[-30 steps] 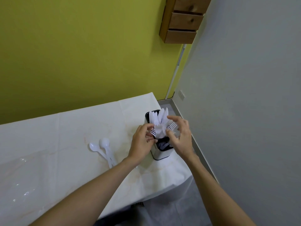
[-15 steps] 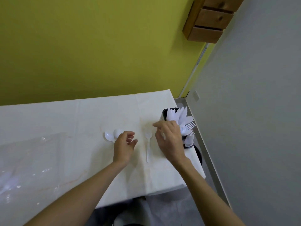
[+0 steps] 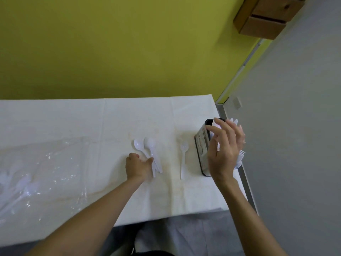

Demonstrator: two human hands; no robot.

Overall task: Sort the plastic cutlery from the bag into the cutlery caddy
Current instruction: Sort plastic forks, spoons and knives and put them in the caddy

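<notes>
My left grip point(image 3: 138, 166) rests on the handles of the two spoons point(image 3: 150, 144), thumb against them. Whether it has pinched them yet, I cannot tell. My right grip point(image 3: 225, 150) hovers released, fingers spread, in front of the cutlery caddy point(image 3: 201, 145) at the right edge of the bench point(image 3: 129, 117). The spoons' handles point toward me, bowls away. The caddy lies to their right, with a lone spoon point(image 3: 183, 156) lying between. The clear bag point(image 3: 36, 172) is well off to my left.
</notes>
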